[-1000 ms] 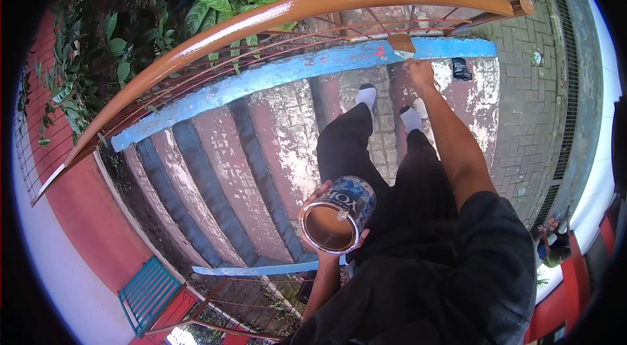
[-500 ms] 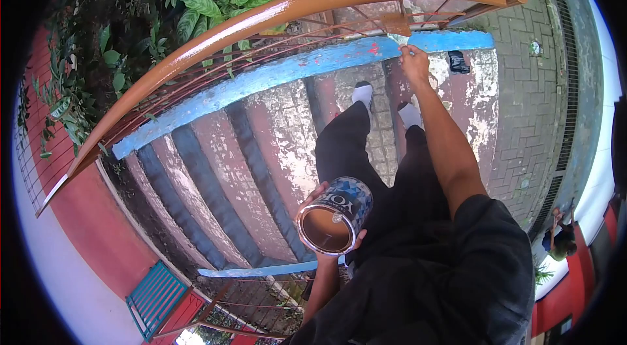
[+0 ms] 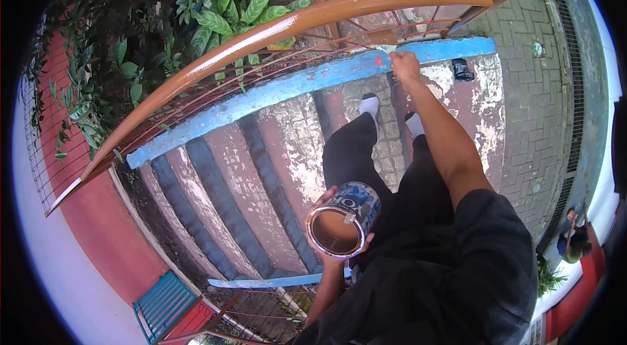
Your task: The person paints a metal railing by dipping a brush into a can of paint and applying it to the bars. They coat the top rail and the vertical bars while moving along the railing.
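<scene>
My left hand point(image 3: 326, 204) is wrapped round a paint can point(image 3: 359, 204) with a blue and white label, its open top tilted toward the camera. Brown-orange paint point(image 3: 336, 231) shows inside. My right hand point(image 3: 405, 65) is closed on the handle of a paintbrush point(image 3: 385, 40), beside the blue edge point(image 3: 307, 77) of the steps and under the brown handrail point(image 3: 339, 2). The brush's brown head is among the thin lower bars of the railing.
Worn red and grey steps point(image 3: 287, 142) descend to the left. A black object point(image 3: 463, 70) lies at upper right. Leafy plants point(image 3: 235, 12) grow behind the railing. A teal slatted bench point(image 3: 164, 306) is at lower left, and another person point(image 3: 575, 245) at far right.
My right hand and the brush have shifted slightly left and down along the railing. The whole view has moved a little, and the can appears lower and further right.
</scene>
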`<action>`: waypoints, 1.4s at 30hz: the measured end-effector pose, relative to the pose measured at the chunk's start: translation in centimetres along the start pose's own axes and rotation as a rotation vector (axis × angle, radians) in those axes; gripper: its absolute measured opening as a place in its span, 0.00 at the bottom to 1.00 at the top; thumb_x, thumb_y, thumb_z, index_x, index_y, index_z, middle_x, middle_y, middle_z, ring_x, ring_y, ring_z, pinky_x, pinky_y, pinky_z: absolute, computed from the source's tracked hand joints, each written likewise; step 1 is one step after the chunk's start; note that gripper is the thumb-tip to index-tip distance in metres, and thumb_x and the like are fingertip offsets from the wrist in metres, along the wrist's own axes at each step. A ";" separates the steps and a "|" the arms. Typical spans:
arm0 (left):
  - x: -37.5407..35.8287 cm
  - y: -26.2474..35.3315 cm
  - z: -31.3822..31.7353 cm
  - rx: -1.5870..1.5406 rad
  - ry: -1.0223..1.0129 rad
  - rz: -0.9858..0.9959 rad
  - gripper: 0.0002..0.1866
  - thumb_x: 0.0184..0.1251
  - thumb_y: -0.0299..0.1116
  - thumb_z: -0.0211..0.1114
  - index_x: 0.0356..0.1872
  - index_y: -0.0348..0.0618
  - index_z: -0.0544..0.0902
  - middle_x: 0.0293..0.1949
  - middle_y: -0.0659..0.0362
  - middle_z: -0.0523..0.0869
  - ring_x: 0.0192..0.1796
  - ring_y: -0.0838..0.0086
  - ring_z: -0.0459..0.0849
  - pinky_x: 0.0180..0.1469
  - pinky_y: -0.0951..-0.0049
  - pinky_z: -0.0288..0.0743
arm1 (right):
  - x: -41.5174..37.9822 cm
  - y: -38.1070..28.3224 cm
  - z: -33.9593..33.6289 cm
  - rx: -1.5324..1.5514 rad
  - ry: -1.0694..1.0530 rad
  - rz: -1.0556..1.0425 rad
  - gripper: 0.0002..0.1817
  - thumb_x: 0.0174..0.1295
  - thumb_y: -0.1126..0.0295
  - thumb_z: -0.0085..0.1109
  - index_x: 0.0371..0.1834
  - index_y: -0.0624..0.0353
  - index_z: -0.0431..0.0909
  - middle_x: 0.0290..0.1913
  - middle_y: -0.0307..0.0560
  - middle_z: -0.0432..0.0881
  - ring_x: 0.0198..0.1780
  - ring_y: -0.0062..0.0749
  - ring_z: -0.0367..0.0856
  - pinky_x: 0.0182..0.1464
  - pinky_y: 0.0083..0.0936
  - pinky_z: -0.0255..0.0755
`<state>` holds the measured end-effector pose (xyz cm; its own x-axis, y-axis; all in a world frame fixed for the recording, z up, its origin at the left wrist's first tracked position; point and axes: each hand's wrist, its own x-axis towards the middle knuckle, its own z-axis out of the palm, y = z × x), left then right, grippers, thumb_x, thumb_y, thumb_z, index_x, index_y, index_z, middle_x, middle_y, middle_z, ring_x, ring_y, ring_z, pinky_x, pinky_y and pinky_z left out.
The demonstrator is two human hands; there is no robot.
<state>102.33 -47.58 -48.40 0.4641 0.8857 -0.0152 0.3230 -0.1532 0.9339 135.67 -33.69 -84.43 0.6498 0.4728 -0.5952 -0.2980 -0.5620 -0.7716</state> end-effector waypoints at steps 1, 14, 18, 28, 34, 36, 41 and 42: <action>-0.2 0.0 0.1 -0.006 0.033 -0.003 0.67 0.40 0.47 0.96 0.81 0.43 0.61 0.75 0.39 0.76 0.77 0.42 0.78 0.81 0.39 0.72 | -1.0 -2.0 -0.3 -0.168 0.072 -0.082 0.18 0.73 0.56 0.66 0.41 0.63 0.91 0.31 0.52 0.90 0.30 0.40 0.87 0.38 0.43 0.80; 0.8 6.3 1.0 -0.152 0.118 0.089 0.55 0.38 0.38 0.97 0.70 0.36 0.74 0.70 0.41 0.83 0.72 0.54 0.84 0.76 0.51 0.77 | -16.1 6.6 -12.0 -0.389 -0.007 -0.135 0.21 0.71 0.54 0.62 0.38 0.64 0.91 0.40 0.68 0.92 0.47 0.66 0.92 0.54 0.54 0.83; -0.1 5.3 1.3 -0.138 0.064 0.137 0.55 0.38 0.33 0.97 0.72 0.34 0.76 0.71 0.46 0.85 0.72 0.60 0.85 0.78 0.55 0.76 | -19.5 18.8 -23.9 -0.856 -0.042 -0.222 0.30 0.73 0.48 0.56 0.37 0.71 0.91 0.45 0.71 0.92 0.50 0.70 0.92 0.57 0.53 0.84; -2.0 7.4 2.7 -0.010 0.062 0.218 0.58 0.34 0.48 0.97 0.71 0.34 0.79 0.61 0.49 0.92 0.64 0.62 0.92 0.72 0.59 0.84 | -31.0 28.7 -43.9 -0.073 0.463 0.357 0.24 0.75 0.53 0.62 0.29 0.64 0.82 0.23 0.49 0.83 0.22 0.43 0.83 0.26 0.43 0.76; -2.1 6.5 3.4 -0.070 0.107 0.238 0.60 0.34 0.46 0.97 0.74 0.32 0.77 0.63 0.48 0.91 0.66 0.62 0.91 0.73 0.59 0.83 | -26.1 27.6 -44.2 0.691 0.701 0.597 0.29 0.70 0.40 0.67 0.21 0.43 0.63 0.15 0.32 0.61 0.14 0.26 0.58 0.17 0.28 0.54; -1.8 6.8 3.3 -0.053 0.103 0.224 0.59 0.35 0.46 0.97 0.73 0.32 0.78 0.64 0.47 0.91 0.66 0.61 0.91 0.73 0.58 0.83 | -22.0 22.5 -40.5 0.124 0.423 -0.188 0.17 0.75 0.58 0.68 0.53 0.62 0.84 0.28 0.37 0.76 0.29 0.27 0.79 0.26 0.36 0.76; -0.7 6.2 3.1 -0.029 0.140 0.276 0.59 0.34 0.45 0.97 0.73 0.33 0.79 0.64 0.47 0.90 0.66 0.60 0.91 0.73 0.58 0.83 | -18.0 7.2 -37.1 0.987 0.307 0.307 0.31 0.71 0.37 0.71 0.27 0.47 0.68 0.18 0.31 0.65 0.15 0.17 0.58 0.16 0.16 0.51; -0.4 6.4 3.2 -0.034 0.151 0.268 0.59 0.34 0.45 0.97 0.73 0.33 0.79 0.64 0.47 0.90 0.66 0.60 0.91 0.73 0.58 0.83 | -18.0 4.4 -36.4 1.128 0.342 0.319 0.29 0.68 0.41 0.76 0.28 0.46 0.68 0.21 0.29 0.64 0.17 0.17 0.58 0.18 0.17 0.53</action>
<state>106.87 -50.35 -43.55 0.4003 0.8711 0.2843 0.1768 -0.3779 0.9088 148.16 -69.40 -68.95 0.5367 0.1230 -0.8348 -0.8068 0.3645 -0.4650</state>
